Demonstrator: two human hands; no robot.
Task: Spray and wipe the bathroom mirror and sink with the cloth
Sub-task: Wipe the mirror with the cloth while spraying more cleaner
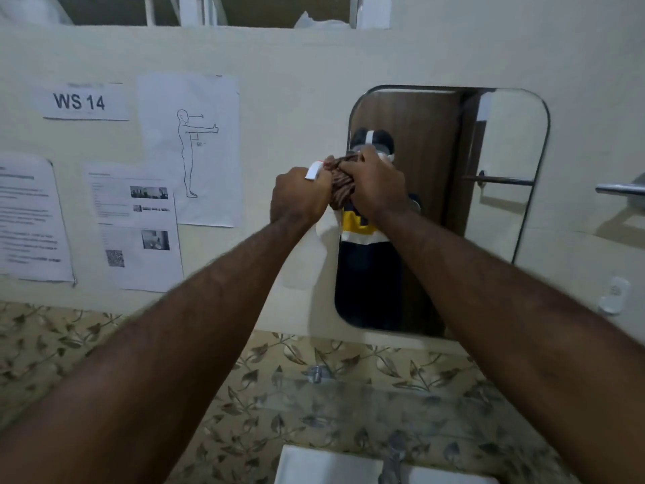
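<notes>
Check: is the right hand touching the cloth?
Touching. The head view shows the right hand closed over the bunched brown cloth, fingers wrapped across its top. The left hand grips a white spray bottle right beside it.

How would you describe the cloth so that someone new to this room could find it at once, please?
Start at the mirror on the wall above the sink. At its left edge two hands meet, and the cloth is the bunched brown striped bundle gripped in the right hand. The left hand beside it holds something white instead.
</notes>
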